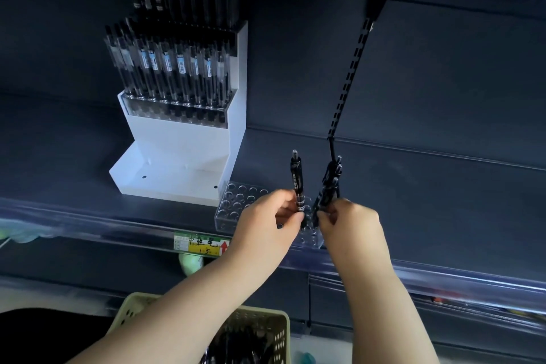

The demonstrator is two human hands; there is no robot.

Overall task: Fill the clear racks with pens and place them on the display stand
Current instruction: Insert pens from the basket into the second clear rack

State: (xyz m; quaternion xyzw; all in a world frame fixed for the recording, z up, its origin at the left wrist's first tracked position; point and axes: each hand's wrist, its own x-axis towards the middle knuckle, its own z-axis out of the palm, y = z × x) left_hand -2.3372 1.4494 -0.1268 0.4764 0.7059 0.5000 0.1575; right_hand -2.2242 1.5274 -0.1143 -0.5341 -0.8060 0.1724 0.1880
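We fill the clear rack (233, 205), centre frame.
Fingers of our left hand (266, 220) pinch one pen (297, 183); our right hand (353, 223) clamps a pen bundle (328, 186).

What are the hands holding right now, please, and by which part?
The left hand pinches one black pen near its lower end; the right hand grips a bundle of pens by their lower ends.

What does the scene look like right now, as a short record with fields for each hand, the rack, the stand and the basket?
left hand: pinches one black pen upright above the clear rack
right hand: grips a bunch of black pens
display stand: white, stepped; pen-filled rack on an upper step
clear rack: on the shelf beside the display stand, visible holes unfilled
basket: green, below the shelf, dark pens inside
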